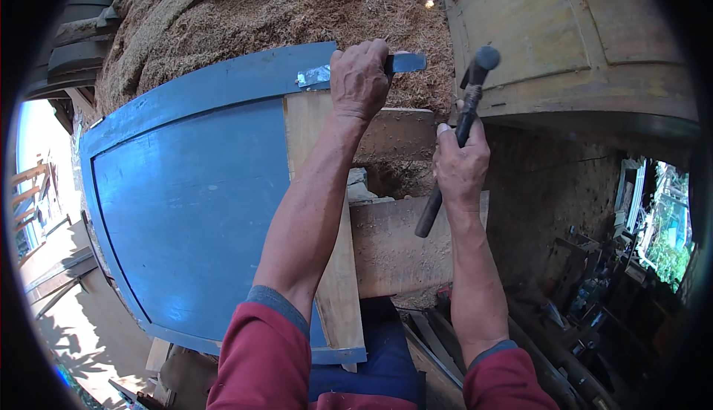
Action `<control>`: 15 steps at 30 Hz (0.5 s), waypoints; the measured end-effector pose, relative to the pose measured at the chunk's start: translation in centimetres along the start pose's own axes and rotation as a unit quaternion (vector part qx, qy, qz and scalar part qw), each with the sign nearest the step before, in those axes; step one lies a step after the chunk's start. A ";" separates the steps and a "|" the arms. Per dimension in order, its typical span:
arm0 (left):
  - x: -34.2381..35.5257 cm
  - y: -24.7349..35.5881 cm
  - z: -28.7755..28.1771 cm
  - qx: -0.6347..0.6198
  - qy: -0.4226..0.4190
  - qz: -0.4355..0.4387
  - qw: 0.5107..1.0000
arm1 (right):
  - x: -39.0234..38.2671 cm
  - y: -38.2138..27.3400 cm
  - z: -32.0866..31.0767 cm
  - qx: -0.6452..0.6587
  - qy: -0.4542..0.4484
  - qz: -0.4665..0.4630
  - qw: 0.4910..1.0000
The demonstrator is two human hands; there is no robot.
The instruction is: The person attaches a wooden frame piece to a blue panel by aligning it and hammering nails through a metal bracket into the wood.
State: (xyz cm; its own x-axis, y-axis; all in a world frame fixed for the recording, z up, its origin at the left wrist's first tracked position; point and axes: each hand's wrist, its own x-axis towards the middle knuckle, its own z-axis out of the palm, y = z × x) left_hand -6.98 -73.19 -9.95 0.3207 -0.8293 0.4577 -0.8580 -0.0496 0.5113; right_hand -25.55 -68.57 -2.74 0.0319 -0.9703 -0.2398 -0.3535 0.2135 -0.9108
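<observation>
A large blue panelled door (193, 194) lies flat in front of me, with a bare wooden strip (343, 276) along its right side. At the far right corner of its frame, my left hand (359, 76) is closed round a flat blue-grey bar (408, 62), whose end sticks out to the right. Whether the bar is a chisel I cannot tell, since the fist hides its middle. Beside the fist, a shiny silvery patch (313, 77) shows on the frame. My right hand (462, 161) grips a hammer (466, 116) by its dark handle, head raised up and right.
Wood shavings (312, 16) are heaped beyond the door. A wooden cabinet with panelled doors (535, 31) stands at the far right. Dusty boards (401, 239) lie between my arms. Tools and clutter (587, 291) fill the dark lower right, and timber pieces (56, 269) lie at left.
</observation>
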 end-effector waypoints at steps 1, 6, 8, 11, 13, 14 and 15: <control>-0.1 -0.2 -0.1 0.003 0.001 -0.002 1.000 | -0.4 -1.5 0.5 0.104 0.039 0.061 0.992; 0.2 0.3 -0.2 -0.023 0.010 0.003 1.000 | 0.1 -0.1 -0.5 -0.205 -0.065 -0.099 0.972; 0.2 0.2 -0.4 -0.030 0.016 0.007 0.999 | -0.4 -0.6 0.0 -0.102 -0.001 -0.032 0.994; 0.1 0.3 -0.4 -0.038 0.021 0.005 0.999 | -0.6 -0.6 0.6 -0.113 -0.001 -0.020 0.993; 0.2 0.3 -0.3 -0.038 0.021 0.003 0.999 | -0.3 -0.7 -0.3 -0.195 -0.056 -0.078 0.976; 0.0 0.2 -0.4 -0.041 0.020 0.007 0.999 | -0.3 -0.5 -0.2 -0.195 -0.056 -0.078 0.976; -0.1 0.1 -0.4 -0.044 0.018 0.012 0.999 | -0.4 -0.5 -0.1 -0.108 0.000 -0.054 0.993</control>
State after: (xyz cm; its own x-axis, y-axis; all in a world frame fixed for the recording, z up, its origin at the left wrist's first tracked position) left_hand -6.96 -72.85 -9.61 0.3171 -0.8087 0.4955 -0.8274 0.0195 0.5613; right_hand -25.45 -68.26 -2.16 0.0803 -0.9863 -0.1441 -0.5405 0.0783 -0.8377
